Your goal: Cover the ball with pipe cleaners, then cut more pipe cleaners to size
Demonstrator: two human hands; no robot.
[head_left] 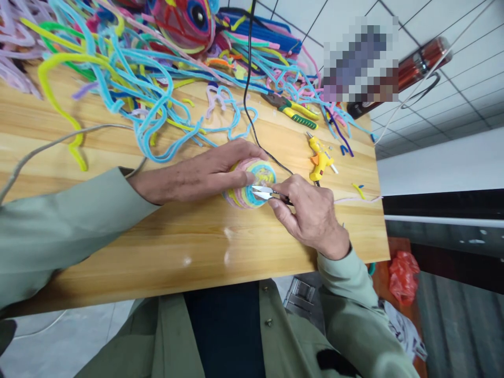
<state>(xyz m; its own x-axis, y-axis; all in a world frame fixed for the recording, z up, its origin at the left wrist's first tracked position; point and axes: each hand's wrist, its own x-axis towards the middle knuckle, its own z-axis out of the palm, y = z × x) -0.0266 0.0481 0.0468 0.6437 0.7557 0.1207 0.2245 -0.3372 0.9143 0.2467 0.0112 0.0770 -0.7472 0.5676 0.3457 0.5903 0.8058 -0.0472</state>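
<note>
Around a round piece wound from pastel chenille stems [263,170], in pink, yellow and light blue rings, my left hand [220,170] is closed, with the thumb over its top. The piece rests on the wooden table and part of it is hidden under the fingers. My right hand [309,210] grips small scissors [262,192] with silver blades and dark handles. Their blades are slightly apart, pointing left, with the tips over the face of the round piece near my left thumb.
Loose chenille stems [153,105] heap along the table's far side, near a colourful fish-like figure [183,23]. Pliers [291,110] and a yellow glue gun [319,159] lie beyond my right hand. A black cord [249,79] crosses the table; a red flask [417,65] stands beyond it.
</note>
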